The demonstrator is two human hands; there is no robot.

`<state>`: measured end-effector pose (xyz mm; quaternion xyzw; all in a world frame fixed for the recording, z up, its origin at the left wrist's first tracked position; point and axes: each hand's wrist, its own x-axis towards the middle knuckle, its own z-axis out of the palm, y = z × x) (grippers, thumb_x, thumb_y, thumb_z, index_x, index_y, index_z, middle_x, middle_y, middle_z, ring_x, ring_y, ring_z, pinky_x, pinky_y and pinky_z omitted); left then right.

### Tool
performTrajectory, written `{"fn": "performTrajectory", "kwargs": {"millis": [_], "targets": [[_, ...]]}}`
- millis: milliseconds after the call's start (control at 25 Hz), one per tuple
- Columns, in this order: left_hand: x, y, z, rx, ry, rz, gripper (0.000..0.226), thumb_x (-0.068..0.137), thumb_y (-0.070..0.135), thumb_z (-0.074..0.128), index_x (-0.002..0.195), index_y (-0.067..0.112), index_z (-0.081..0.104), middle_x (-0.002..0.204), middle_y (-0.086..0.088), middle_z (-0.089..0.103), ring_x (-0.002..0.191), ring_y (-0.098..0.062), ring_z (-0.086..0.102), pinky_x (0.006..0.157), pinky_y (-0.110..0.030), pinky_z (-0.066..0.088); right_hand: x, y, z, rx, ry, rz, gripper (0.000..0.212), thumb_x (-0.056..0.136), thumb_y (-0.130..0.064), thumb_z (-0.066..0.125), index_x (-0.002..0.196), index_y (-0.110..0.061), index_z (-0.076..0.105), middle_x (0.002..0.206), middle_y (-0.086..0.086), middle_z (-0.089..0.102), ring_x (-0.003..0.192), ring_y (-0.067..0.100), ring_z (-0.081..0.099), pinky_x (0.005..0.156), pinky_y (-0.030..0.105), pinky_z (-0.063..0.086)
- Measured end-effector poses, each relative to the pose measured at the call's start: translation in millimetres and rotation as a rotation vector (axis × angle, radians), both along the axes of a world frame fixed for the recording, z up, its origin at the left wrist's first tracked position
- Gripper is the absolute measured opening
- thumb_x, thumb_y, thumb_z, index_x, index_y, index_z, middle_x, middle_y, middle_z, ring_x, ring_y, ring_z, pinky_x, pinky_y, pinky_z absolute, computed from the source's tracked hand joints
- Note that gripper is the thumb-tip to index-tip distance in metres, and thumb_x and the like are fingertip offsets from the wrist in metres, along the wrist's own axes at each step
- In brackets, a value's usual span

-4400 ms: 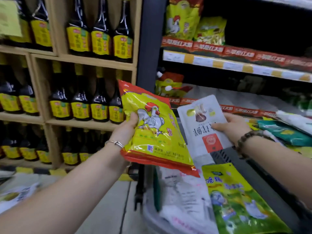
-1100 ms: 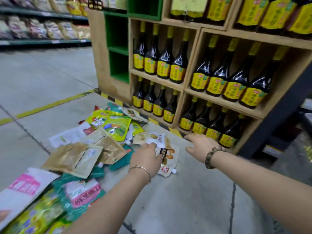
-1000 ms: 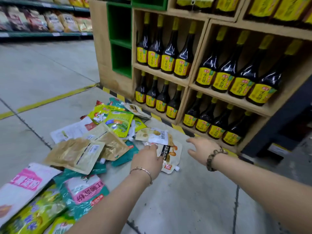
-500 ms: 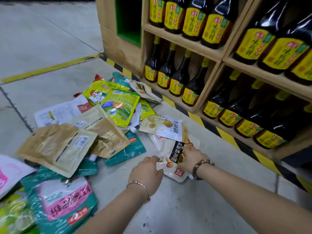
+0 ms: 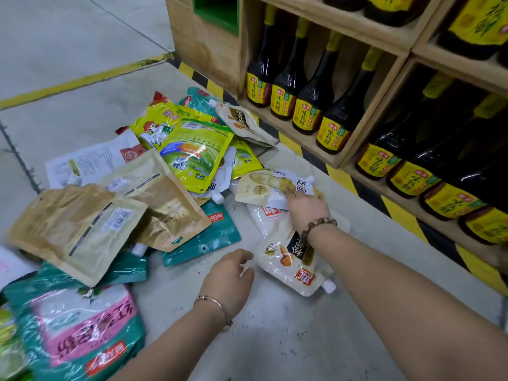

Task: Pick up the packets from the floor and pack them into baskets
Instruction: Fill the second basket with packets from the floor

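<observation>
Right hand [image 5: 306,209] rested on the near edge of a cream flat spouted plastic pouch [image 5: 264,187]; pinch or mere touch could not be told. Left hand [image 5: 228,276] hung loosely curled, empty. Pouch lay on the grey concrete floor [image 5: 275,339], just beyond the former hand, long axis crosswise; the latter lay farther off.

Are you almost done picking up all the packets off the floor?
Not nearly. No basket shows here, so nothing looks packed. The right hand touches a cream packet; the left hand hovers open beside a white pouch. Still left: brown packets, a green packet, a teal bag and more on the floor.
</observation>
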<state>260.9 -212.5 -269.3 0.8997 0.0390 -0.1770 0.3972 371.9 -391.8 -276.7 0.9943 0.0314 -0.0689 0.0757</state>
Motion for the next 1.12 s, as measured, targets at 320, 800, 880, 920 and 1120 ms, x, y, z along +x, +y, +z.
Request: {"fn": "performTrajectory", "kwargs": {"millis": [320, 800, 880, 920, 1120], "targets": [[6.2, 31.1, -15.1, -0.477, 0.105, 0.395, 0.016, 0.089, 0.003, 0.054, 0.096, 0.013, 0.064, 0.091, -0.005, 0.064, 0.084, -0.021, 0.058, 0.071, -0.026, 0.044, -25.9, -42.5, 4.1, 0.215, -0.188, -0.075, 0.020, 0.087, -0.010, 0.051, 0.102, -0.012, 0.065, 0.111, 0.009, 0.060, 0.093, 0.032, 0.060, 0.066, 0.032, 0.043], [19.6, 41.7, 0.9, -1.116, 0.668, 0.203, 0.054, 0.070, 0.055, 0.047, 0.092, 0.015, 0.075, 0.094, -0.014, 0.071, 0.079, -0.028, 0.068, 0.078, -0.039, 0.052, -96.2, -45.4, 15.9, 0.808, -0.717, 0.304, 0.011, 0.080, -0.008, 0.052, 0.078, -0.019, 0.049, 0.096, 0.001, 0.054, 0.082, 0.013, 0.055, 0.076, 0.006, 0.042], [16.3, 40.3, 4.5, -1.131, 0.730, 0.135, 0.034, 0.069, 0.040, 0.065, 0.085, 0.012, 0.077, 0.090, -0.014, 0.072, 0.074, -0.027, 0.070, 0.070, -0.039, 0.057, -97.5, -38.9, 13.4, 0.821, -0.721, 0.331, 0.012, 0.081, -0.007, 0.050, 0.078, -0.018, 0.047, 0.097, 0.002, 0.054, 0.083, 0.014, 0.055, 0.073, 0.011, 0.043], [13.1, 38.6, 3.4, -1.083, 0.744, 0.095, 0.026, 0.068, 0.025, 0.072, 0.088, 0.009, 0.076, 0.089, -0.013, 0.072, 0.072, -0.025, 0.071, 0.067, -0.038, 0.057, -98.4, -35.1, 10.1, 0.807, -0.709, 0.319, 0.012, 0.081, -0.008, 0.049, 0.078, -0.019, 0.047, 0.098, 0.000, 0.053, 0.084, 0.015, 0.055, 0.072, 0.014, 0.044], [-0.7, 31.8, -9.8, -0.898, 0.687, 0.074, 0.039, 0.066, 0.007, 0.076, 0.104, 0.011, 0.065, 0.095, -0.012, 0.072, 0.074, -0.023, 0.071, 0.064, -0.037, 0.059, -103.5, -18.0, -5.2, 0.839, -0.609, 0.163, 0.012, 0.080, -0.014, 0.047, 0.079, -0.015, 0.059, 0.096, 0.008, 0.066, 0.086, 0.014, 0.055, 0.073, 0.027, 0.047]]}}
